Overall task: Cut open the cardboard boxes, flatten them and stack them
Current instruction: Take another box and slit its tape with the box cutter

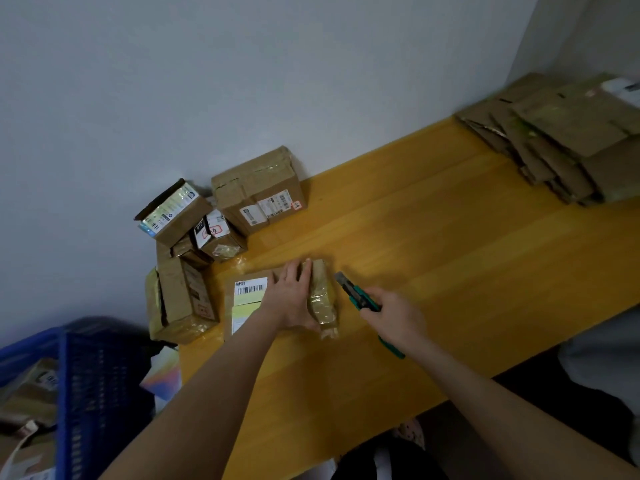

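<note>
A: What sits nearest?

B: A blue crate [93, 375] at the near left, beside the counter [450, 254], with brown parcels showing inside it.

A: And the hands?

B: The left hand [292, 299] lies flat with straight fingers on top of the box [249, 306], which sits mid-counter toward the left. I judge it is pinning the box so it cannot slide under a blade. The right hand [394, 317] is clenched round a green utility knife [356, 294]. The blade end points far-left at the box's taped right end, near it but apart from it.

A: So no cut yet?

B: It seems not. The tape there looks whole, though its glare makes that hard to confirm.

A: Farther back?

B: A cluster of sealed boxes [256, 192] is heaped at the far left against the wall, just beyond the one being held. They are probably the waiting supply, kept within the left hand's reach. At the far right lies the stack of flattened cardboard [561, 140], well apart from the cutting spot. That likely keeps finished pieces clear of the knife and leaves bare counter between for working.
</note>
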Available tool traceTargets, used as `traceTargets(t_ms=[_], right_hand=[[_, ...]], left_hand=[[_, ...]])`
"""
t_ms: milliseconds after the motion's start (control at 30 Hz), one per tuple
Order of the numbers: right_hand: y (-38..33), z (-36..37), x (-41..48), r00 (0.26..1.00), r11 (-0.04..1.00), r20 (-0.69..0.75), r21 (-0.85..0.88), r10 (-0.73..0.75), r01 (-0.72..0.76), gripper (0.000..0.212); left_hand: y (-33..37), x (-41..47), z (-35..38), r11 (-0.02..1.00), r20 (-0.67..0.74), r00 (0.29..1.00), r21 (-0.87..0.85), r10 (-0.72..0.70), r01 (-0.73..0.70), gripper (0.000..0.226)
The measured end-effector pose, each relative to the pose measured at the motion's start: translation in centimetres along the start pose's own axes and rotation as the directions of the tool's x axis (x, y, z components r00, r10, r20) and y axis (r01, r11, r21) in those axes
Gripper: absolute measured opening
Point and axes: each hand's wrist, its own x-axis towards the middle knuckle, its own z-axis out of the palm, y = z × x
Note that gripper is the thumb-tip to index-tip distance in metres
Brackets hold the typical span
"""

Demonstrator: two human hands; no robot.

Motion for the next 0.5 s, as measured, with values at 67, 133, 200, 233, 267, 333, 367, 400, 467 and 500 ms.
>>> traceTargets(t_ms=[67,133,200,233,267,333,367,400,467,500], right_hand=[[-0.1,-0.1,-0.2,0.999,0.998,0.020,-0.040,-0.038,0.039,0.045],[-0.3,-0.3,-0.4,0.996,0.993,0.041,-0.082,-0.080,0.083,0.045],[-0.6,-0.4,-0.4,0.993,0.987,0.064,-0.119,-0.097,0.105,0.043],[-0.7,-0.4,-0.4,0.993,0.987,0.071,-0.125,-0.097,0.105,0.042],[-0.7,-0.4,-0.4,0.993,0.987,0.071,-0.122,-0.095,0.103,0.043],[-0.8,-0.2,-0.3,0.994,0.987,0.054,-0.124,-0.097,0.103,0.045],[-0.9,-0.1,-0.3,0.994,0.985,0.049,-0.137,-0.100,0.106,0.046],[-1.0,-0.1,-0.1,0.993,0.983,0.053,-0.149,-0.102,0.109,0.047],[-1.0,-0.1,0.2,0.991,0.985,0.089,-0.132,-0.103,0.114,0.048],[-1.0,-0.1,0.3,0.988,0.987,0.112,-0.111,-0.108,0.120,0.049]], left_hand=[[-0.2,-0.1,0.3,1.000,-0.007,1.000,-0.019,-0.004,0.004,0.143],[-0.2,0.0,0.4,0.999,-0.004,1.000,-0.041,-0.011,0.011,0.142],[-0.3,0.0,0.5,0.998,-0.003,1.000,-0.054,-0.016,0.016,0.141],[-0.3,0.0,0.5,0.998,-0.003,1.000,-0.060,-0.018,0.018,0.141],[-0.3,0.0,0.5,0.998,-0.002,1.000,-0.065,-0.020,0.020,0.140],[-0.3,0.0,0.5,0.997,0.001,1.000,-0.071,-0.022,0.022,0.140],[-0.3,0.0,0.6,0.997,0.001,1.000,-0.076,-0.023,0.023,0.139],[-0.3,0.0,0.5,0.996,0.001,1.000,-0.083,-0.025,0.025,0.139],[-0.4,0.1,0.6,0.995,-0.001,1.000,-0.099,-0.029,0.029,0.139],[-0.4,0.1,0.6,0.994,-0.004,1.000,-0.103,-0.030,0.030,0.138]])
